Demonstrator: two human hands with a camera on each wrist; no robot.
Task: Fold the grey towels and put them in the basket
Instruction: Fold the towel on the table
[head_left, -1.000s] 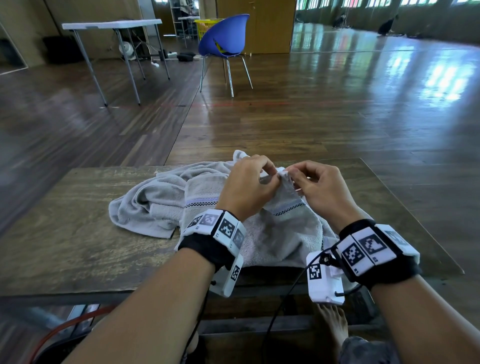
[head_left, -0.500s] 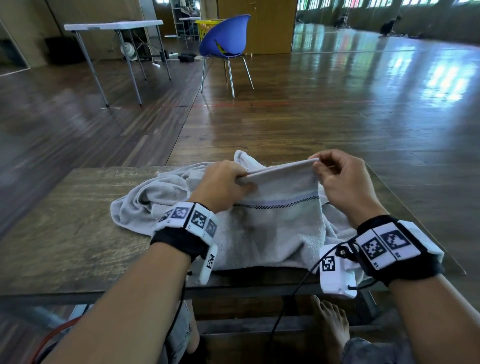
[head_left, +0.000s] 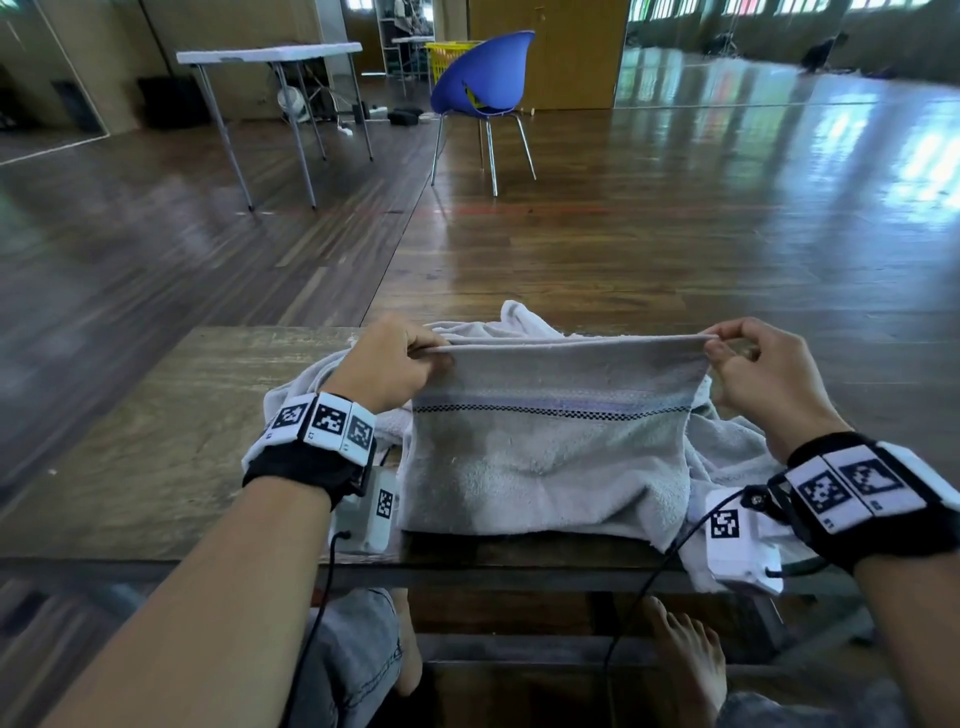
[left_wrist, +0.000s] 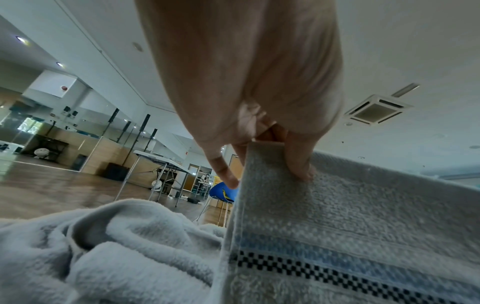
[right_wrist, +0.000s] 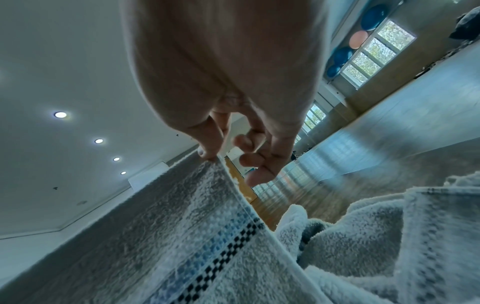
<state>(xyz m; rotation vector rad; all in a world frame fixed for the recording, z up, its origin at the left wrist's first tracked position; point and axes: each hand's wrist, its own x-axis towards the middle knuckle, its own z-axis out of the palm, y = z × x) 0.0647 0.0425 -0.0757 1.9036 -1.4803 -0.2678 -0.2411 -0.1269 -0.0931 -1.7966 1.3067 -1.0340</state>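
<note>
I sit at the surface (head_left: 156, 467) with my feet under it. My left grip (head_left: 387, 366) pinches the left top corner of the towel (head_left: 545, 457), my right grip (head_left: 753, 371) the right top corner, so its upper edge stretches between them above the surface while its lower edge lies near the surface's near side. A second towel (head_left: 311, 384) lies bunched on the surface behind and to both sides of the held one. Beyond the surface, on the floor, stands a chair (head_left: 480, 78), with a folding table (head_left: 270, 54) well to its left and a basket (head_left: 447, 54) just behind the chair.
</note>
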